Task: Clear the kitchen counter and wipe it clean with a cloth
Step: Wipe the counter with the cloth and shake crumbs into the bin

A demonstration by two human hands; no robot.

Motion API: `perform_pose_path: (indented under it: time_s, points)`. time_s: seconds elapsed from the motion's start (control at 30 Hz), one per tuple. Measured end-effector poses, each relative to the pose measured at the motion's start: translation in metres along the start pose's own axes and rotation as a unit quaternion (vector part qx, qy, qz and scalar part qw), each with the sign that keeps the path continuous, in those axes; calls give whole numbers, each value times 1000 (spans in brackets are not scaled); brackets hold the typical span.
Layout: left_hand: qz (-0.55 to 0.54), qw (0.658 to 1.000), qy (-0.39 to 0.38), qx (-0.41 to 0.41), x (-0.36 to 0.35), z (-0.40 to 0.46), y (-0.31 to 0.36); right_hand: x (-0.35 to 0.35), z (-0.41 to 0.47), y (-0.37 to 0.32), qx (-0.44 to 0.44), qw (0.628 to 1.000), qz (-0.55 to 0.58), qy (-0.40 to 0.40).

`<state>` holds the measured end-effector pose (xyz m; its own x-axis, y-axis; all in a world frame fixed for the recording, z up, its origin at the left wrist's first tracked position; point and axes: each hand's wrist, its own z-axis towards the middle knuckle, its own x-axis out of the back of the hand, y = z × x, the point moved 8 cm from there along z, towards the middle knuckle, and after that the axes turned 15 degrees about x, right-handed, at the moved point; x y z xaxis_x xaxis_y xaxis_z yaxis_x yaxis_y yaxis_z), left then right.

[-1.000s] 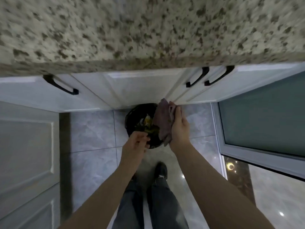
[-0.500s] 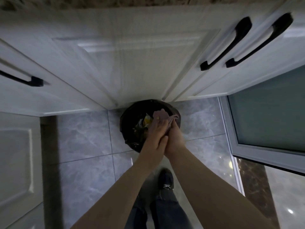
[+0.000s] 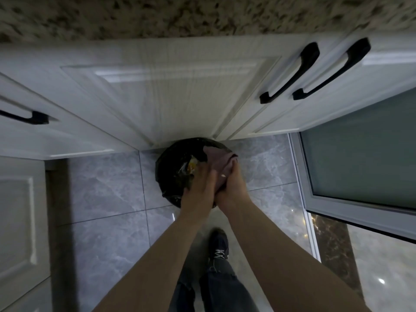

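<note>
A dull purple cloth (image 3: 219, 162) hangs over a round black-lined bin (image 3: 171, 165) on the floor, below the speckled granite counter (image 3: 202, 16). My right hand (image 3: 234, 188) grips the cloth from the right side. My left hand (image 3: 200, 190) lies flat against the cloth with straight fingers, pressed beside the right hand. Yellowish scraps (image 3: 191, 167) show inside the bin. A small pale crumb sits on the cloth between my hands.
White cabinet doors (image 3: 180, 86) with black handles (image 3: 290, 73) rise behind the bin. Grey tiles (image 3: 108, 194) cover the floor. A frosted glass door (image 3: 360, 154) stands at the right. My legs and a dark shoe (image 3: 218, 246) are below my arms.
My left hand came across from the bin's near rim and now presses on the cloth beside my right hand. The view dipped toward the cabinets, then tilted back up to show the counter edge.
</note>
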<state>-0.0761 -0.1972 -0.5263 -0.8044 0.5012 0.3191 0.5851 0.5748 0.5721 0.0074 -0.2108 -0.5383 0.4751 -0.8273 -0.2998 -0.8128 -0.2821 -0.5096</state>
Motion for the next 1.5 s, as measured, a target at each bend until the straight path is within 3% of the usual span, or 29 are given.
perform_pose_path:
  time_s: [0.07, 0.13, 0.17, 0.27, 0.37, 0.43, 0.47, 0.53, 0.6, 0.63, 0.67, 0.7, 0.77, 0.8, 0.83, 0.87, 0.9, 0.93, 1.0, 1.07, 1.1, 1.13, 1.2, 1.37, 1.5]
  points:
    - [20, 997, 78, 19, 14, -7, 2, 1, -5, -1, -2, 1000, 12, -8]
    - [48, 994, 43, -83, 5, -17, 20, 1, -12, -2, -9, 1000, -7, -18]
    - [62, 994, 20, -92, -1, -19, 23, 1, -14, -1, -7, 1000, -12, -21]
    - [-32, 996, 80, -4, 18, -19, 14, 1, -22, 2, -4, 1000, -16, -18]
    - [5, 999, 30, -33, 10, -25, 18, -3, -28, 1, 6, 1000, -20, -21]
    - [-47, 993, 89, 58, 25, -20, 8, -2, -30, 3, 2, 1000, 1, -2]
    - [-83, 990, 102, 50, 33, -24, 13, -5, -31, 2, 4, 1000, 3, -4]
    - [-115, 992, 42, -28, 29, -31, 26, -8, -33, 0, 15, 1000, -9, -4]
    - [-116, 993, -2, -9, 24, -29, 25, -8, -34, -3, 28, 1000, 14, -5]
    - [-138, 988, 37, 55, 30, -25, 14, -5, -36, -5, 32, 999, 26, 1]
    - [-140, 984, 93, 58, 42, -28, 15, -5, -36, -9, 39, 999, 33, -1]
    - [-145, 984, 106, 23, 48, -35, 25, -5, -37, -11, 41, 999, 33, -4]
    - [-149, 987, 25, -57, 37, -37, 28, -7, -41, -12, 36, 999, 15, -6]
    - [-180, 983, -34, -20, 25, -35, 21, -8, -42, -13, 35, 999, 18, -6]
    - [-179, 983, -37, 10, 23, -34, 13, -10, -44, -13, 36, 999, 26, -10]
    - [-216, 973, -1, 86, 30, -32, 1, -13, -46, -15, 37, 999, 29, -19]
    - [-214, 971, 62, 87, 45, -34, 3, -15, -48, -18, 40, 999, 23, -23]
    - [-203, 975, 76, 56, 55, -42, 17, -17, -52, -21, 42, 999, 12, -23]
    - [-148, 986, 14, -71, 49, -53, 35, -22, -57, -23, 39, 999, 2, -38]
    - [-158, 985, -69, 16, 39, -54, 17, -27, -67, -24, 27, 999, 11, -42]
    - [-201, 968, -69, 137, 41, -51, -7, -28, -72, -27, 21, 999, 11, -44]
    - [-210, 961, -26, 178, 53, -49, -16, -31, -77, -32, 18, 999, 9, -51]
    - [-197, 966, 66, 154, 80, -63, -5, -36, -87, -42, 12, 998, 2, -69]
    - [-322, 944, -16, 70, 104, -96, 62, -60, -125, -65, 2, 991, -5, -131]
    - [-208, 975, -7, 83, 138, -129, 104, -93, -184, -90, 9, 972, -19, -234]
